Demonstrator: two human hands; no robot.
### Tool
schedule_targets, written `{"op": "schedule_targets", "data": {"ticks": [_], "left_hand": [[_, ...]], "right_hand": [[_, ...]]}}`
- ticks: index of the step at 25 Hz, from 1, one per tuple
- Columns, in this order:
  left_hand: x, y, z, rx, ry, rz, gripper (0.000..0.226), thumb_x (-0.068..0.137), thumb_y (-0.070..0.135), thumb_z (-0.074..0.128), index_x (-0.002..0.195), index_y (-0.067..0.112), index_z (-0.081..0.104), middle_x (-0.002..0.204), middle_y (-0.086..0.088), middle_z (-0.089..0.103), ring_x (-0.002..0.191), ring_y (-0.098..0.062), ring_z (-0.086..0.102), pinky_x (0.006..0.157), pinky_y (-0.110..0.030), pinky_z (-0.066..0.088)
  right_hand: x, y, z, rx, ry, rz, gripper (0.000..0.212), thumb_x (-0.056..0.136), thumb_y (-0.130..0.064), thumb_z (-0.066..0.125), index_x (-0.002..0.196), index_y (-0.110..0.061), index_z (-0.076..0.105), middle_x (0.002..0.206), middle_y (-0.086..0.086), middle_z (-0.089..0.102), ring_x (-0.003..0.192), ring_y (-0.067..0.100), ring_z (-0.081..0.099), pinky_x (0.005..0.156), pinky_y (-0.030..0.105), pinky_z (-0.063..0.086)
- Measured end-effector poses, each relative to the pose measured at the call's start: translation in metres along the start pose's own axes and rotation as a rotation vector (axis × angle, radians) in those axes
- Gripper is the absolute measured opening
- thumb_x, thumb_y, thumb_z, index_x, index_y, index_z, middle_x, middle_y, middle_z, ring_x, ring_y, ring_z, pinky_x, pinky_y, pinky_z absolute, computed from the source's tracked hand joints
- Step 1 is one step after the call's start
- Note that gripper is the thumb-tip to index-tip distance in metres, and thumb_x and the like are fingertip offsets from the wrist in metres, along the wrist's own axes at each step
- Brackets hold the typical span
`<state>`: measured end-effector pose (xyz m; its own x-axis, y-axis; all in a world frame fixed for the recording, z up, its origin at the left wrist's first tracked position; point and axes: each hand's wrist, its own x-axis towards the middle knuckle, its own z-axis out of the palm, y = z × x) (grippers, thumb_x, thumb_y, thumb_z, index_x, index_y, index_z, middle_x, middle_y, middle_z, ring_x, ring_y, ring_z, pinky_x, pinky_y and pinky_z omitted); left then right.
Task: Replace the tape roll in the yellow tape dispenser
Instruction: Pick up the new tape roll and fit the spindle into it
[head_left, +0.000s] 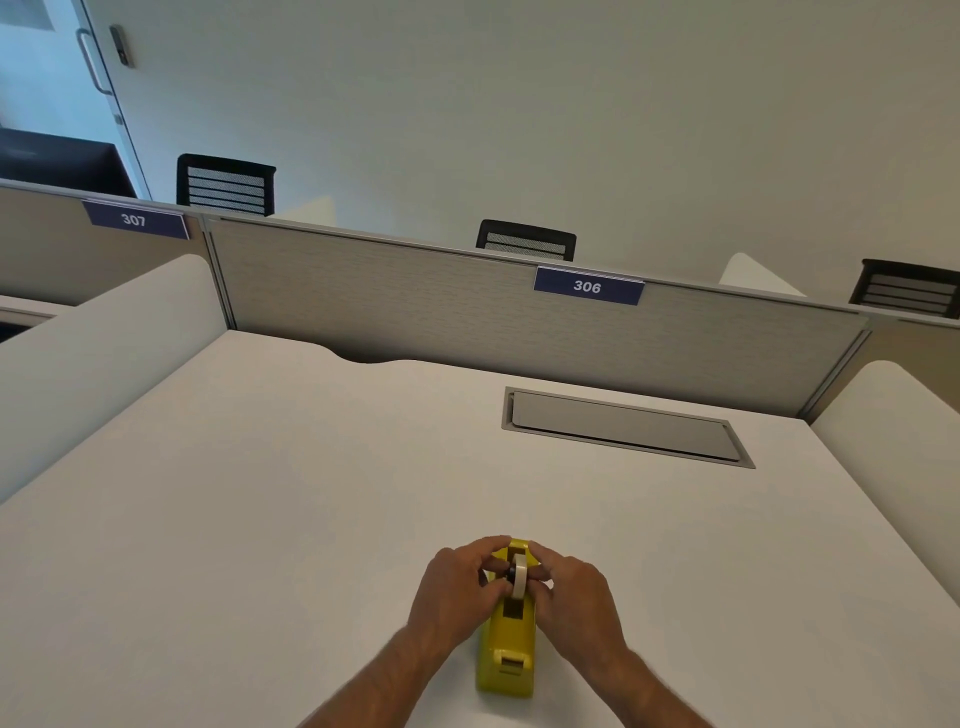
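Observation:
The yellow tape dispenser (506, 647) stands on the white desk (291, 509) near the front edge, its cutter end toward me. A whitish tape roll (519, 574) on a dark hub sits upright in the dispenser's far slot. My left hand (457, 584) pinches the roll's hub from the left side, fingers curled around the dispenser's far end. My right hand (579, 592) grips the roll from the right side. Both hands hide the dispenser's side walls around the roll.
A grey cable hatch (626, 427) is set flush into the desk at the back right. A grey partition (415, 306) labelled 306 closes the far edge. White side panels (893, 431) flank the desk. Black chairs (224, 184) stand beyond the partition.

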<state>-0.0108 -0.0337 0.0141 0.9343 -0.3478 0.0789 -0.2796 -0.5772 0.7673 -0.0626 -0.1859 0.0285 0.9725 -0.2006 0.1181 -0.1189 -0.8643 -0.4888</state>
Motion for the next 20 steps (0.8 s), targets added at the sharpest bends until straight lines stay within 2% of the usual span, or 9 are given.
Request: {"op": "schedule_targets", "data": {"ticks": [8,13,17,20], "left_hand": [[-0.002,-0.003,-0.003,0.198,-0.059,0.119,0.060,0.091,0.040,0.058,0.147,0.036,0.036,0.115,0.009,0.075,0.089,-0.015,0.069,0.088,-0.028,0.055],[-0.002,-0.001,-0.003,0.403,-0.097,0.188,0.061,0.098,0.043,0.041,0.152,0.038,0.015,0.112,0.003,0.073,0.092,-0.020,0.067,0.082,-0.034,0.055],[-0.003,-0.002,-0.004,0.468,-0.080,0.213,0.059,0.099,0.046,0.036,0.153,0.038,0.011,0.108,0.001,0.073,0.091,-0.020,0.067,0.079,-0.035,0.055],[-0.005,-0.005,-0.004,0.525,-0.062,0.317,0.057,0.100,0.044,0.032,0.153,0.035,0.014,0.098,-0.001,0.073,0.082,-0.021,0.066,0.067,-0.032,0.049]], "right_hand": [[-0.006,-0.003,-0.004,-0.108,-0.016,-0.083,0.038,0.097,-0.032,0.052,0.134,-0.028,0.055,0.101,0.002,0.073,0.088,0.018,0.066,0.076,0.029,0.055],[-0.007,-0.005,-0.004,-0.218,-0.044,-0.153,0.034,0.098,-0.034,0.044,0.130,-0.028,0.052,0.099,0.001,0.070,0.086,0.017,0.064,0.071,0.027,0.052],[-0.008,-0.003,-0.001,-0.242,-0.043,-0.211,0.037,0.096,-0.039,0.049,0.131,-0.027,0.048,0.101,0.000,0.070,0.086,0.016,0.065,0.069,0.026,0.052],[-0.012,-0.001,-0.003,-0.315,-0.062,-0.293,0.050,0.083,-0.032,0.067,0.130,-0.019,0.057,0.088,-0.001,0.073,0.076,0.017,0.067,0.057,0.029,0.055]]}}
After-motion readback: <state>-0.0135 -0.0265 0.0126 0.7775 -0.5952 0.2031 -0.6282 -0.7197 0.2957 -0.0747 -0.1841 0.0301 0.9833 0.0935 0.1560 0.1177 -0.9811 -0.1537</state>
